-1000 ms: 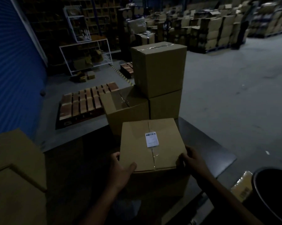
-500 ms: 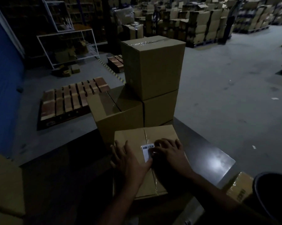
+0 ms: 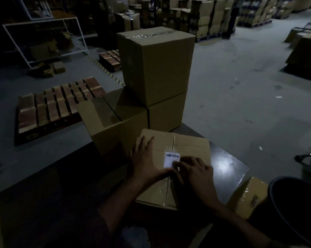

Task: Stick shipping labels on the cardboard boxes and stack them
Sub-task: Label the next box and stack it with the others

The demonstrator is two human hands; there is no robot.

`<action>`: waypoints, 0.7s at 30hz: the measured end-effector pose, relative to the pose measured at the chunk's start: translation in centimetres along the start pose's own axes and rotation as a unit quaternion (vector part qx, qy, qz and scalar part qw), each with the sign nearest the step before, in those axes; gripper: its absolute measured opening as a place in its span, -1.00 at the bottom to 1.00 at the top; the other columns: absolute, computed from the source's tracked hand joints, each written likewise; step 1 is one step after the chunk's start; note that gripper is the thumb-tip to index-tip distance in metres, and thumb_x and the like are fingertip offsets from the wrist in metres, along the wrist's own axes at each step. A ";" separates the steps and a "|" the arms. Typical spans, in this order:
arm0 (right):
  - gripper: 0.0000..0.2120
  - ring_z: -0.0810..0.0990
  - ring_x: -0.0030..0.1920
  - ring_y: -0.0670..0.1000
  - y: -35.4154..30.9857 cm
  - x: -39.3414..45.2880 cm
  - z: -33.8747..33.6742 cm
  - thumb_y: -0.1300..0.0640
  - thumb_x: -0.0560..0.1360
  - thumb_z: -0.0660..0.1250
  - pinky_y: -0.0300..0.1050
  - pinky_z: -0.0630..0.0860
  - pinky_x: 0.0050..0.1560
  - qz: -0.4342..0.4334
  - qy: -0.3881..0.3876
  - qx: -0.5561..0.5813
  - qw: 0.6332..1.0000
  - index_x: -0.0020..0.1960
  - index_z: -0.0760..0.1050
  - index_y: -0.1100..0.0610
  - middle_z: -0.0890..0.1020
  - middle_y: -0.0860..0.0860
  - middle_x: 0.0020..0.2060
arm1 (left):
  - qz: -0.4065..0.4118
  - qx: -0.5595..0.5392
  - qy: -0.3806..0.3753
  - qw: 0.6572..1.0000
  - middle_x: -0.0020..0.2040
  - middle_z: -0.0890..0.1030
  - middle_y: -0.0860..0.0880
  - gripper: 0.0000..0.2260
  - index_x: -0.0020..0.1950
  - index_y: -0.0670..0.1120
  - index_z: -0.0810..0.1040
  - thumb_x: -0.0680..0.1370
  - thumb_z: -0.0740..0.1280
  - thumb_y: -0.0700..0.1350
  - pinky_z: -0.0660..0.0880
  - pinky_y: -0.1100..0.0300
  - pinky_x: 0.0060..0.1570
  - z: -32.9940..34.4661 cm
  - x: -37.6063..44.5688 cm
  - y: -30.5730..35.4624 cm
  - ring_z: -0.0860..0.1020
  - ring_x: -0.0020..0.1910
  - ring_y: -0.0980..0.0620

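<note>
A taped cardboard box lies on the dark table right in front of me. A white shipping label with a barcode sits on its top, over the tape seam. My left hand lies flat on the box top, left of the label, fingers spread. My right hand presses its fingertips on the label's lower right part and hides that corner. Behind this box stands a stack of boxes: one tall box on top of a lower one, with a third box beside them on the left.
A small taped carton and a dark round bin are at the lower right. Wooden pallets lie on the floor to the left. A white metal rack and many stacked cartons fill the background.
A second ago both hands gripped the box's near edge. They then moved onto its top, and my right hand has since slid down the label, uncovering the barcode.
</note>
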State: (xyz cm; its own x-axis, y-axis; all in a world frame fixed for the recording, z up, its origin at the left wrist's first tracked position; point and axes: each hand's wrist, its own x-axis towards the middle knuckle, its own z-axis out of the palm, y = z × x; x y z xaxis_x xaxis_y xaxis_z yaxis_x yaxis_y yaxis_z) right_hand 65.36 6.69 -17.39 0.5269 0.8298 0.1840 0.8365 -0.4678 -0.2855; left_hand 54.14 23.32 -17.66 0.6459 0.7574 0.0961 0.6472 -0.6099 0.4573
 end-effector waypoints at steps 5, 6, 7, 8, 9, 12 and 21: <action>-0.74 0.44 0.11 0.01 2.4 4.1 -0.5 -0.17 0.51 0.33 0.04 0.44 0.06 -0.035 -0.026 0.051 0.998 0.16 0.59 -0.16 0.52 -0.10 0.07 | -0.012 0.006 0.010 1.000 0.73 -0.02 -0.01 0.26 0.70 0.10 -0.02 0.16 0.20 0.74 0.00 -0.20 0.63 0.4 -0.3 0.2 -0.12 0.70 -0.06; -0.69 0.43 0.10 0.02 2.7 4.8 -0.3 -0.20 0.50 0.29 0.03 0.44 0.06 -0.054 -0.030 0.047 0.997 0.20 0.58 -0.16 0.51 -0.08 0.07 | -0.029 0.029 0.014 0.999 0.73 -0.01 -0.05 0.22 0.70 0.07 0.01 0.21 0.18 0.73 0.00 -0.19 0.64 0.6 -0.9 0.5 -0.10 0.70 -0.09; -0.63 0.42 0.10 0.02 2.8 5.5 -0.1 -0.24 0.49 0.24 0.02 0.43 0.06 -0.076 -0.035 0.042 0.996 0.22 0.57 -0.17 0.50 -0.08 0.08 | -0.049 0.057 0.027 0.997 0.73 0.02 -0.09 0.18 0.69 0.04 0.04 0.25 0.13 0.71 0.00 -0.19 0.63 0.8 -1.6 0.8 -0.07 0.70 -0.12; -0.62 0.41 0.10 0.02 2.9 6.1 0.0 -0.26 0.49 0.20 0.02 0.42 0.06 -0.096 -0.038 0.039 0.994 0.22 0.56 -0.18 0.49 -0.08 0.07 | -0.067 0.086 0.050 0.993 0.71 0.06 -0.12 0.14 0.68 0.02 0.09 0.29 0.08 0.70 0.02 -0.21 0.63 1.1 -2.6 1.2 -0.03 0.70 -0.16; -0.63 0.41 0.10 0.02 3.2 6.7 0.3 -0.26 0.49 0.20 0.04 0.43 0.06 -0.111 -0.039 0.038 0.992 0.20 0.57 -0.18 0.49 -0.08 0.07 | -0.079 0.106 0.075 0.988 0.70 0.12 -0.16 0.09 0.66 0.00 0.15 0.33 0.04 0.68 0.04 -0.24 0.61 1.4 -3.6 1.5 0.03 0.69 -0.19; -0.70 0.43 0.06 0.02 4.1 8.4 1.0 -0.25 0.48 0.25 0.09 0.45 0.05 -0.125 -0.050 0.075 0.988 0.08 0.59 -0.13 0.51 -0.09 0.02 | -0.106 0.115 0.125 0.980 0.65 0.26 -0.22 0.04 0.61 -0.05 0.28 0.37 0.08 0.65 0.07 -0.34 0.57 2.3 -5.7 1.6 0.17 0.65 -0.22; -0.65 0.48 0.05 -0.02 4.3 10.9 1.9 -0.31 0.48 0.20 0.02 0.40 0.07 -0.193 -0.088 0.101 0.972 0.02 0.64 -0.16 0.58 -0.16 -0.03 | -0.152 0.078 0.132 0.976 0.67 0.22 -0.06 0.08 0.61 0.06 0.23 0.26 0.15 0.69 0.23 -0.19 0.52 2.0 -5.8 1.1 0.22 0.63 -0.09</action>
State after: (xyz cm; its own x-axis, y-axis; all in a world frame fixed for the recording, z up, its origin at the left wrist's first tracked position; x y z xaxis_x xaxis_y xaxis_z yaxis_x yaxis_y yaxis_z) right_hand 74.43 14.29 -18.36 0.1308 0.9793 0.1546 0.9104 -0.0569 -0.4099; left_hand 51.91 17.76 -19.48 0.3012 0.9300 0.2106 0.8595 -0.3604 0.3625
